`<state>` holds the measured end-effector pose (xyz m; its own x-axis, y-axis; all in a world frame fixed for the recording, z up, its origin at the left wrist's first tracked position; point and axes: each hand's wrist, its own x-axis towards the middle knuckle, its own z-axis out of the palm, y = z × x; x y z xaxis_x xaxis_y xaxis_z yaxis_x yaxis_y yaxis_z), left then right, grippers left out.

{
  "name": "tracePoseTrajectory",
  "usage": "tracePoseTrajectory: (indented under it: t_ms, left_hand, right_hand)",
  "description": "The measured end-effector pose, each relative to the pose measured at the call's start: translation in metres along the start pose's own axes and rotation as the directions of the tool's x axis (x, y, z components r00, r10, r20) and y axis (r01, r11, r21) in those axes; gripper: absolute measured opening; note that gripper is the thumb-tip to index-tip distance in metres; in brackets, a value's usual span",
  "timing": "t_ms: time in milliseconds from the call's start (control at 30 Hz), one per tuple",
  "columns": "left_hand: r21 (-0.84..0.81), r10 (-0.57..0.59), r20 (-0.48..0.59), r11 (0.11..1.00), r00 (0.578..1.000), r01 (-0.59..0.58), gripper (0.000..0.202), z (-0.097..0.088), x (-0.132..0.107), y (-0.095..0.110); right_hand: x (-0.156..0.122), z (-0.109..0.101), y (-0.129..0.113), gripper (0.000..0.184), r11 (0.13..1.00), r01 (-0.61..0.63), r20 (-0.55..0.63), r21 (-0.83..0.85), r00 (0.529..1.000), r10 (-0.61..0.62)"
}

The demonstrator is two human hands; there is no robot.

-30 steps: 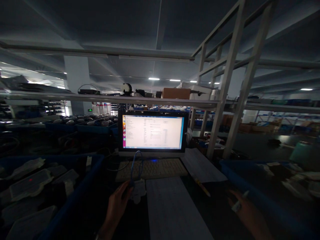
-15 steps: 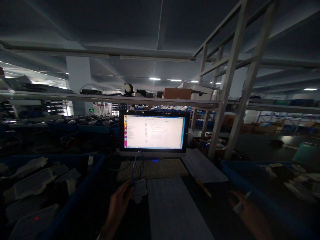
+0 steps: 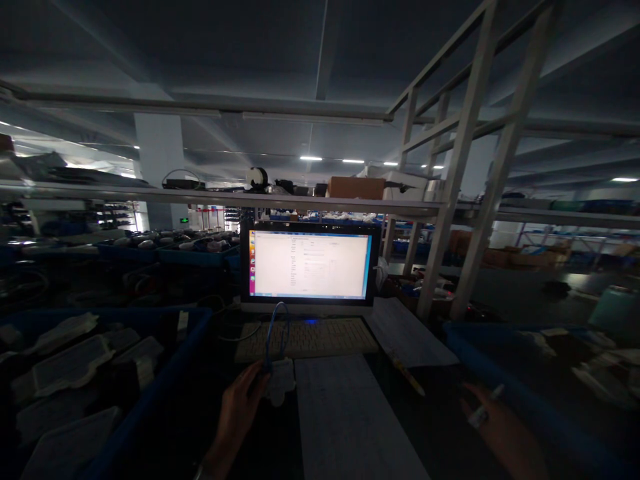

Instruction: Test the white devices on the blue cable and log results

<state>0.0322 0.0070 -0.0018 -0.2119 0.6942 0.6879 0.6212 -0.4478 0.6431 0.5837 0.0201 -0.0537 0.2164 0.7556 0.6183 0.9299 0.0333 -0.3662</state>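
A: Left hand (image 3: 243, 399)?
B: Fingers bent at the left edge of the white device (image 3: 281, 383), by the lower end of the blue cable (image 3: 270, 333). Dim; cannot tell which it grips, if either.
A: Device's position?
B: Just right of that hand, near side of the keyboard (image 3: 325, 339), left of the sheet (image 3: 345, 413).
A: Right hand (image 3: 493, 421)?
B: Well apart from the device, closed on a pen (image 3: 479, 418).
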Motion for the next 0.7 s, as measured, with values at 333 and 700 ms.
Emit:
tracePoseTrajectory:
  t_ms: [333, 700]
  left_hand:
    - [0.0, 0.024, 0.002, 1.0, 1.0, -0.024, 0.043, 0.0004, -0.0014, -0.0027]
    - [-0.006, 0.03, 0.029, 1.0, 0.999, -0.03, 0.042, -0.0008, -0.0012, -0.0018]
  right_hand:
    - [-0.0029, -0.001, -0.0034, 0.047, 0.999, 0.002, 0.007, -0.035, 1.0, -0.002]
    - [-0.0028, -0.0007, 0.0001, 0.042, 1.0, 0.025, -0.004, -0.008, 1.0, -0.025]
